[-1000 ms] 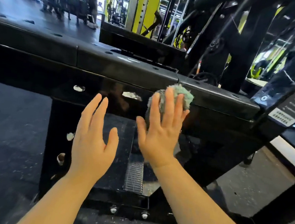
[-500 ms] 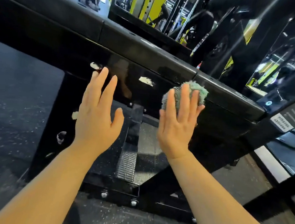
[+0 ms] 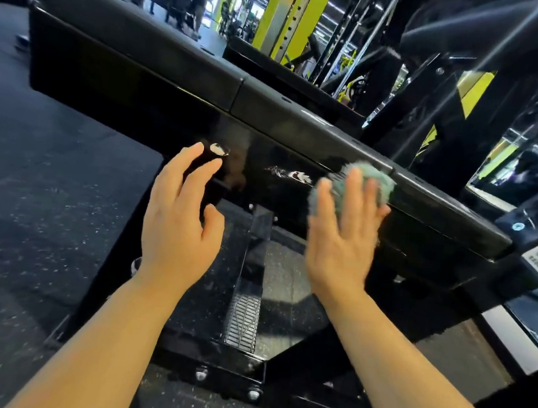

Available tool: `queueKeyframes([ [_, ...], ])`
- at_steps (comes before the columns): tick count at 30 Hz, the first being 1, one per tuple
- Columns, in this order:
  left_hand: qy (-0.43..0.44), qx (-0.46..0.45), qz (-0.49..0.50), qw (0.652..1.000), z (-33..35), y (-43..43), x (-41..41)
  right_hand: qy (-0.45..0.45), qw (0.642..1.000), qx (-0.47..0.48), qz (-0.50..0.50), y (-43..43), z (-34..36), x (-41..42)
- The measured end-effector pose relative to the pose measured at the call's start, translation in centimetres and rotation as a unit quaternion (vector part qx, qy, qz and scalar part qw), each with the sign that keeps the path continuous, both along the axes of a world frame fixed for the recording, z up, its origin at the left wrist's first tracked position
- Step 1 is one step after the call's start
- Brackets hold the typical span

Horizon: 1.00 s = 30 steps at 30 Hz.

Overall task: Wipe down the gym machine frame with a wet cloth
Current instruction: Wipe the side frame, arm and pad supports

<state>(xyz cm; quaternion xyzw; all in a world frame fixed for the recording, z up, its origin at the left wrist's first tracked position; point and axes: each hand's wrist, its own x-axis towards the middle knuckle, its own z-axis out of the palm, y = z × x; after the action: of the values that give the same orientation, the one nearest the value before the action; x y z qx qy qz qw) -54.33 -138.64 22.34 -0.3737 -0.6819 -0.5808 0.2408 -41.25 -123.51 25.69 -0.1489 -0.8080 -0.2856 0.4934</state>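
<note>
Teal fuzzy cloth (image 3: 359, 182) is being pressed by the straight-fingered right hand (image 3: 342, 238) against the side face of the black frame beam (image 3: 140, 103), while the left hand (image 3: 175, 228) is hovering open and empty beside it. With no finger curling round the wad, it is probably risking slipping free and dropping to the floor (image 3: 37, 185) mid-stroke.

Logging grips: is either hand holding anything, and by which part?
The right hand presses the fluffy teal cloth flat against the glossy black frame beam, straight fingers over its middle. The left hand holds nothing.
</note>
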Motion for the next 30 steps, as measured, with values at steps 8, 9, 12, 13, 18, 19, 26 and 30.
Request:
queueKeyframes([
  [8, -0.087, 0.075, 0.077, 0.99, 0.2, -1.7, -2.2, -0.198, 0.97, 0.129, 0.064, -3.4, 2.3, -6.2],
  [9, -0.105, 0.071, 0.074, 0.989, 0.1, -1.7, -2.5, -0.194, 0.97, 0.142, 0.034, -2.1, 2.2, -4.3],
  [12, -0.117, 0.01, 0.032, 0.993, -0.2, -1.3, -2.6, -0.158, 0.977, 0.14, -0.022, 0.7, 1.5, 0.7],
  [13, -0.116, -0.013, 0.017, 0.993, -0.2, -1.2, -2.5, -0.141, 0.981, 0.131, -0.022, 0.8, 1.5, 1.2],
  [18, -0.098, -0.005, 0.023, 0.995, -0.3, -2.4, -3.8, -0.166, 0.977, 0.123, 0.053, -4.0, 2.4, -6.7],
  [19, -0.099, 0.009, 0.024, 0.995, -0.3, -2.7, -4.3, -0.186, 0.972, 0.12, 0.079, -5.3, 2.5, -8.8],
  [26, -0.177, 0.076, -0.004, 0.981, -1.0, -3.4, -6.1, -0.276, 0.944, 0.179, 0.031, -3.8, 3.3, -6.7],
  [30, -0.221, 0.11, -0.088, 0.965, -1.0, -3.6, -6.5, -0.268, 0.946, 0.175, -0.049, -1.1, 2.9, -0.7],
])
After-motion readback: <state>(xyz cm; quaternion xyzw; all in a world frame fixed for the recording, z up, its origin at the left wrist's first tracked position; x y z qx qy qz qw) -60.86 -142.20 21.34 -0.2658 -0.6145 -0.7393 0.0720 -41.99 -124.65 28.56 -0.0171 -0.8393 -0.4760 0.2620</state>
